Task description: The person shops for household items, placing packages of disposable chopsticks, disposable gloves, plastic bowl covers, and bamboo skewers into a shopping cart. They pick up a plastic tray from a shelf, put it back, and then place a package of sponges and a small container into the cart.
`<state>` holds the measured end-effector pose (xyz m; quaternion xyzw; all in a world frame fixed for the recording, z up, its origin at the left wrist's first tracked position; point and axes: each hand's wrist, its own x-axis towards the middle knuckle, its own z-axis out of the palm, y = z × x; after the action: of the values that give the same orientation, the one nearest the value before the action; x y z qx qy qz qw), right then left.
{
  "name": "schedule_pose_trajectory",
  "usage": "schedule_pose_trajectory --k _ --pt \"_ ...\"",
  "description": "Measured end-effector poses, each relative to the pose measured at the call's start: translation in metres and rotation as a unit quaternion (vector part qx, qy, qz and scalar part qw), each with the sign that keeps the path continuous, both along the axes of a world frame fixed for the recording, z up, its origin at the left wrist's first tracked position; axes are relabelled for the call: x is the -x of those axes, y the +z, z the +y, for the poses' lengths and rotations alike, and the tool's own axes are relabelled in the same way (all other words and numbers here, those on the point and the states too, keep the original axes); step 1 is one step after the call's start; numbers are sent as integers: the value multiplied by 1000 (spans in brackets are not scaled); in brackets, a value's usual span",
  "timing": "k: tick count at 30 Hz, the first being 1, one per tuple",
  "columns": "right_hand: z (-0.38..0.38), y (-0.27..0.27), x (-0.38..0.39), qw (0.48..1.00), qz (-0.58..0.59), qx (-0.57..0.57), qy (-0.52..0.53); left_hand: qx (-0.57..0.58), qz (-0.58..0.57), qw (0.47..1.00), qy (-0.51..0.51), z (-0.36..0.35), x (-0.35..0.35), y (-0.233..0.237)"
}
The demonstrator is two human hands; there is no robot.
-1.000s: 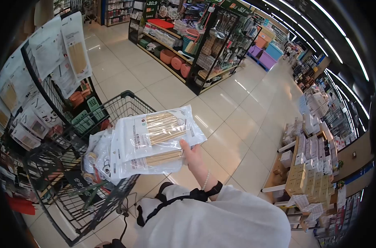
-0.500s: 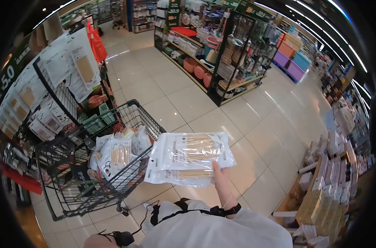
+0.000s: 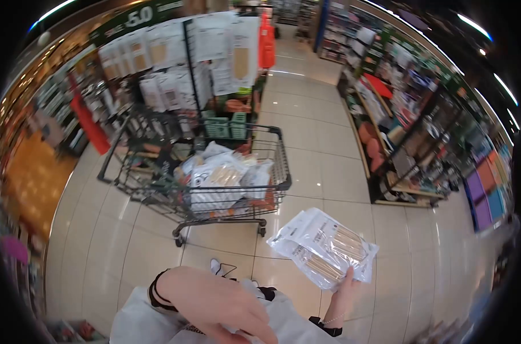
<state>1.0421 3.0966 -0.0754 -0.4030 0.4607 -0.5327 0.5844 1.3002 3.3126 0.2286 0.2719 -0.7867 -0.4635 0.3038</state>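
Observation:
My right hand [image 3: 345, 286] grips two clear-and-white plastic packs of wooden sticks [image 3: 326, 246] by their lower right corner, thumb on top. The packs overlap and tilt in front of my body, over the tiled floor. Close below the camera is my left hand [image 3: 220, 304], bent in front of my shirt. Its fingers look apart with nothing seen in them, though the tips run past the lower edge. Ahead stands a dark wire shopping cart [image 3: 286, 184], filled with more white packs [image 3: 220, 172].
Behind the cart a rack carries hanging white packs [image 3: 168, 46] and green baskets [image 3: 217, 127]. Shelves [image 3: 386, 149] stand to the right across a tiled aisle [image 3: 297, 123]. Colored storage boxes [image 3: 486, 186] are stacked at far right. A red hanging item [image 3: 88, 123] is at left.
The view has swung left, so the cart now sits more centrally. My left hand has come up into view. My right hand still holds the packs, now lower and turned.

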Motion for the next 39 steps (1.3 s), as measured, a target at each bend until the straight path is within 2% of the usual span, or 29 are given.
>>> schedule_pose_trajectory --k 4,10,14,16,17,19,20,22,23,25,29,32,36,39 --pt "4 5 -12 999 -38 6 31 -17 -11 999 37 17 16 5" --pt "15 3 -41 995 -4 9 96 15 -6 996 85 57 22 3" --pt "34 16 -64 994 1 29 104 40 2 994 100 88 18 -2" --pt "54 44 -78 987 78 -98 104 46 11 994 94 106 14 -3" --pt "59 43 -81 987 81 -103 97 42 15 995 87 110 17 -6" --pt "64 33 -87 994 6 1 111 121 56 981 139 115 25 -15" --pt "66 34 -87 994 13 0 107 120 63 981 136 119 22 -12" --pt "70 35 -86 991 0 29 130 67 7 997 40 129 12 1" --pt "71 31 -84 991 3 28 130 66 11 997 40 132 12 3" --pt "72 24 -80 989 1 61 135 124 2 992 17 137 12 7" --pt "77 24 -70 986 -1 45 159 168 -12 985 24 148 17 15" --pt "75 16 -68 990 8 71 123 222 7 975 33 157 22 26" --pt "69 13 -64 993 24 41 105 256 69 962 65 181 31 55" --pt "70 27 -69 991 35 47 122 304 95 948 24 197 27 72"
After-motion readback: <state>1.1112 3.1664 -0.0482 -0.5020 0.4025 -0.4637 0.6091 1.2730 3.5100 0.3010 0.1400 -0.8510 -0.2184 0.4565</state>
